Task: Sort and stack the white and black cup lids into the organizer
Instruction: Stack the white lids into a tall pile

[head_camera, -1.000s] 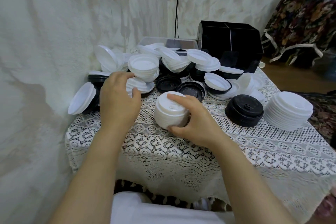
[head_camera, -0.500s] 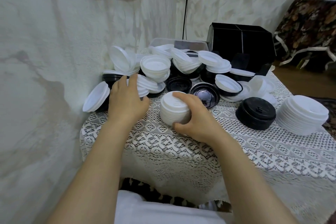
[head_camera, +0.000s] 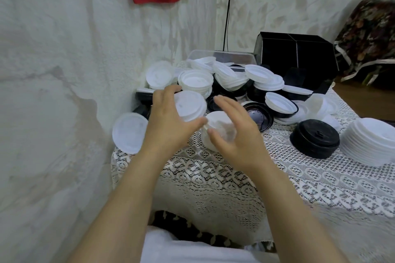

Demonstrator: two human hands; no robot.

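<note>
White lid [head_camera: 190,105] sits gripped in my left hand [head_camera: 168,126], my right hand [head_camera: 237,134] spread open over the small white stack [head_camera: 215,132].

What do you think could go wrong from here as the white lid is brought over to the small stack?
1. The left hand holds a white lid tilted beside the small white stack; placed off-centre, it might not nest and could tip the stack.
2. The right hand is open over the stack rather than gripping it, so a push may slide it on the lace tablecloth.
3. The jumbled lid pile behind looks loose; a brush could spill lids.
</note>
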